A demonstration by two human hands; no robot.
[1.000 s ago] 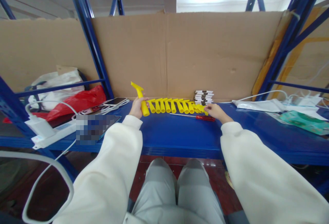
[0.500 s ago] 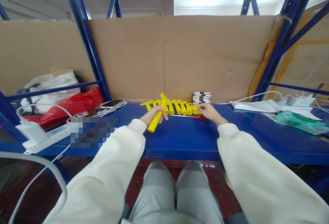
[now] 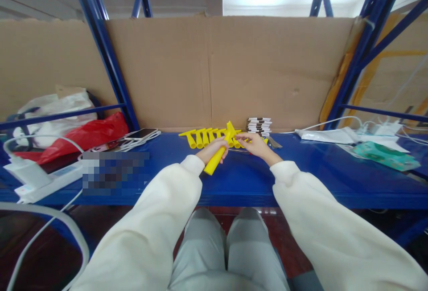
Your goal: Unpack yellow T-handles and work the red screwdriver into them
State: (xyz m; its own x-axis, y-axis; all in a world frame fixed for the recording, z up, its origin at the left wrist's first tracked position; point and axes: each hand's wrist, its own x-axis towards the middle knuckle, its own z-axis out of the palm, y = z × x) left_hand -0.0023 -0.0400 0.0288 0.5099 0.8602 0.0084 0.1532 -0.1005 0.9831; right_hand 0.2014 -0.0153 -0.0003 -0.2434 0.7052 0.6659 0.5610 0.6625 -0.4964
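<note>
My left hand [image 3: 214,148] is wrapped around the handle of a yellow T-shaped plastic scraper [image 3: 214,161]. Its wide head points up and away from me, and its round handle end slants down toward the shelf's front. Beside that head, my right hand [image 3: 256,145] is closed in a pinch; whatever lies between its fingertips is too small to name. Behind both hands, several similar yellow scrapers [image 3: 199,139] lie in a row on the blue shelf [image 3: 240,188], partly hidden by my hands. Just right of my right hand lies a small greyish piece [image 3: 274,143].
A stack of small white packets [image 3: 259,126] stands against the cardboard panel [image 3: 267,68]. To the left are a phone [image 3: 145,134], a red bag [image 3: 90,135] and a white power strip [image 3: 50,177]. A green packet [image 3: 386,155] and white cables lie to the right.
My left hand has shifted right with the yellow scraper. My right hand has moved left from the small yellow pieces to the scraper's head. The view has shifted slightly.
</note>
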